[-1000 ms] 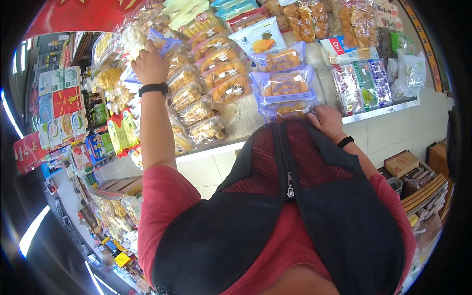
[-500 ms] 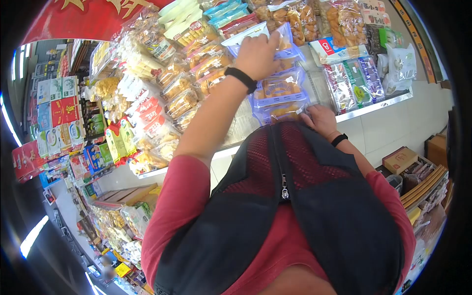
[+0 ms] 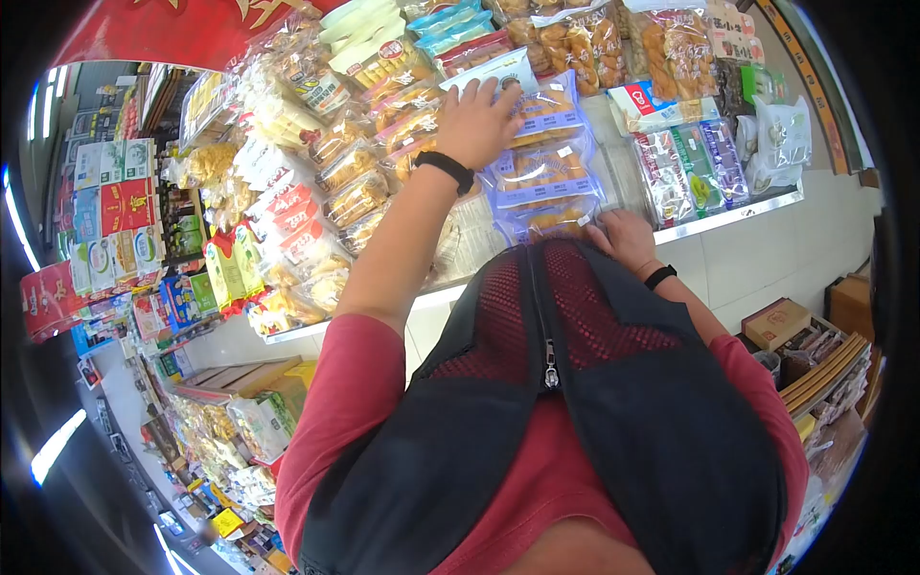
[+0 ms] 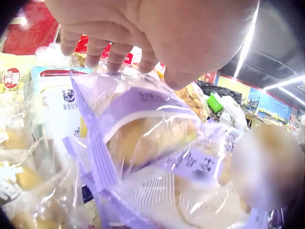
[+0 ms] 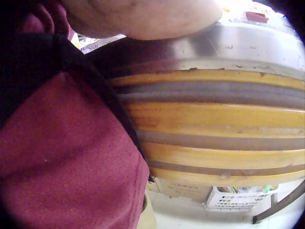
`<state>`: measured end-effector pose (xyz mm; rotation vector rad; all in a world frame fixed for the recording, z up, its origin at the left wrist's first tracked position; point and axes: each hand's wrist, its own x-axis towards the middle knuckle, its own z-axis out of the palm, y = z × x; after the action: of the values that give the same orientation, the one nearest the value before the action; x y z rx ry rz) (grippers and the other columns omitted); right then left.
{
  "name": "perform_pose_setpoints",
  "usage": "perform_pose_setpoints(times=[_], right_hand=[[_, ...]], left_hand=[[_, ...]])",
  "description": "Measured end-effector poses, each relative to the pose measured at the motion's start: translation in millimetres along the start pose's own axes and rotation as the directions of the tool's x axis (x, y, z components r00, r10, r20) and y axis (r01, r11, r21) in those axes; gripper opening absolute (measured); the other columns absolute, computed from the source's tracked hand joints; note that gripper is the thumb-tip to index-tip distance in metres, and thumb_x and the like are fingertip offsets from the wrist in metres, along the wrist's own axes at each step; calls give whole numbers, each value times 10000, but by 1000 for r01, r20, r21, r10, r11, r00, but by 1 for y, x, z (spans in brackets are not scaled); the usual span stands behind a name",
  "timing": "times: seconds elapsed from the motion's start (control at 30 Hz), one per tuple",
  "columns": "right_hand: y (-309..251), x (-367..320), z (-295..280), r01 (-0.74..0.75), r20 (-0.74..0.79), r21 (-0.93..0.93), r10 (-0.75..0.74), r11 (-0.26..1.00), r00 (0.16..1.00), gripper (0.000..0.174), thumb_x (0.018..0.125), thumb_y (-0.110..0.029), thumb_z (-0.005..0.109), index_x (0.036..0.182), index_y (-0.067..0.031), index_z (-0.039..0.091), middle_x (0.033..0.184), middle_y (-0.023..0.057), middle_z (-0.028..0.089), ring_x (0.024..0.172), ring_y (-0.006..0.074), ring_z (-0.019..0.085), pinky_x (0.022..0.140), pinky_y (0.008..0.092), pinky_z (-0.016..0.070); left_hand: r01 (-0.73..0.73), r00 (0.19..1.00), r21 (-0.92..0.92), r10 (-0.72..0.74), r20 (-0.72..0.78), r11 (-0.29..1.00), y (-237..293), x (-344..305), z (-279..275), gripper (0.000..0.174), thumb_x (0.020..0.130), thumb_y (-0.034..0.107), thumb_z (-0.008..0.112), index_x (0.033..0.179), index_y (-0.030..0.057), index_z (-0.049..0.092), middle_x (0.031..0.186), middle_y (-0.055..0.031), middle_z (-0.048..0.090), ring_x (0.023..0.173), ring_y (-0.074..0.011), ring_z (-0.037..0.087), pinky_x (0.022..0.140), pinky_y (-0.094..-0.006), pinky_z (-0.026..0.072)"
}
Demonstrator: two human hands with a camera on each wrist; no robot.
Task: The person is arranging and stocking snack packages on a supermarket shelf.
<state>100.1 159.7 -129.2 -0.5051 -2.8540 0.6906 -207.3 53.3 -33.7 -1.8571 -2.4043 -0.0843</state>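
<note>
In the head view my left hand [image 3: 479, 125] lies palm down at the left side of the top purple bread pack [image 3: 554, 103], fingers straight. The left wrist view shows its spread fingers along the far top edge of a clear-and-purple bread pack [image 4: 147, 124], with brown bread inside. More purple packs [image 3: 544, 182] overlap in a row toward my body. My right hand [image 3: 625, 238] rests at the counter's front edge, beside the nearest purple pack, fingers loosely bent and holding nothing. The right wrist view shows only a bit of that hand [image 5: 152, 19].
Left of the purple row lie clear bread packs [image 3: 355, 196] and white-and-red packs [image 3: 287, 216]. To the right are silver, green and purple sachets [image 3: 690, 168], and twisted-dough bags [image 3: 671, 53] lie behind. A metal counter edge [image 3: 728, 213] runs in front; a white basket [image 5: 233, 199] stands below.
My left hand has come from the left-hand pile, where it held a purple pack, across to the purple row. Its fingers have straightened over the pack there. The right hand stays put.
</note>
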Motion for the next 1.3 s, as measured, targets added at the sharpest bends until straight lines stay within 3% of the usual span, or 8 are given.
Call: perform_pose_setpoints(times=[0.23, 0.43, 0.5, 0.6, 0.73, 0.83, 1.1, 1.3], right_hand=[[-2, -1, -1, 1, -28, 33, 0, 999, 1000, 334, 908, -418, 597, 846, -93, 637, 772, 101, 603, 735, 313, 621, 655, 426, 499], [-4, -1, -4, -5, -21, 28, 5, 1000, 1000, 334, 908, -416, 598, 844, -90, 635, 778, 106, 607, 748, 315, 624, 667, 430, 498], [-4, 0, -5, -5, -18, 26, 6, 1000, 1000, 338, 908, -418, 597, 842, -88, 632, 780, 107, 607, 750, 314, 624, 669, 429, 498], [-4, 0, -5, -6, -11, 28, 7, 1000, 1000, 346, 908, -423, 596, 837, -86, 627, 781, 109, 608, 755, 314, 625, 673, 429, 499], [-4, -1, -5, -4, 2, 22, 4, 1000, 1000, 353, 908, -427, 592, 832, -84, 623, 781, 112, 608, 759, 312, 626, 675, 429, 499], [-3, -1, -4, -11, 5, 26, 10, 1000, 1000, 352, 905, -427, 596, 832, -84, 623, 781, 113, 608, 764, 311, 626, 678, 428, 498], [-2, -1, -3, 15, -27, 27, -15, 1000, 1000, 345, 898, -420, 607, 818, -85, 612, 775, 111, 606, 764, 311, 626, 676, 426, 499], [-2, -1, -2, 19, -34, 29, -18, 999, 999, 345, 897, -419, 608, 800, -88, 604, 771, 110, 605, 756, 313, 626, 674, 429, 498]], left_hand=[[16, 995, 32, -19, 95, 999, 5, -3, 6, 567, 951, 455, 532, 1442, 189, 437, 1443, -163, 446, 1326, -393, 412, 1097, -607, 271], [40, 999, -21, -40, 32, 999, -5, 18, 11, 519, 954, 470, 515, 1327, 110, 540, 1221, -152, 611, 1186, -322, 540, 1012, -550, 377], [155, 975, -88, -138, 174, 984, -6, 26, 9, 497, 951, 497, 502, 1237, 105, 610, 1036, -130, 681, 1042, -306, 618, 926, -499, 443], [172, 918, 11, -164, 361, 985, -9, 42, -3, 545, 923, 552, 519, 1209, 103, 638, 999, -136, 699, 983, -317, 648, 868, -466, 474], [122, 895, 15, -116, 430, 992, -12, 49, -16, 543, 877, 554, 572, 1194, 120, 649, 1039, -120, 707, 987, -303, 653, 895, -463, 455], [40, 906, -8, -33, 421, 999, -15, 55, -17, 700, 812, 645, 618, 1237, 89, 628, 1041, -150, 706, 1012, -318, 658, 836, -441, 506], [261, 741, -200, -63, 669, 944, -12, 68, -30, 799, 766, 547, 732, 1365, 56, 533, 1051, -156, 706, 1031, -301, 658, 878, -388, 503], [272, 803, -278, -58, 594, 921, -15, 65, -30, 746, 775, 501, 732, 1356, 71, 547, 1169, -175, 672, 1092, -318, 636, 923, -384, 489]])
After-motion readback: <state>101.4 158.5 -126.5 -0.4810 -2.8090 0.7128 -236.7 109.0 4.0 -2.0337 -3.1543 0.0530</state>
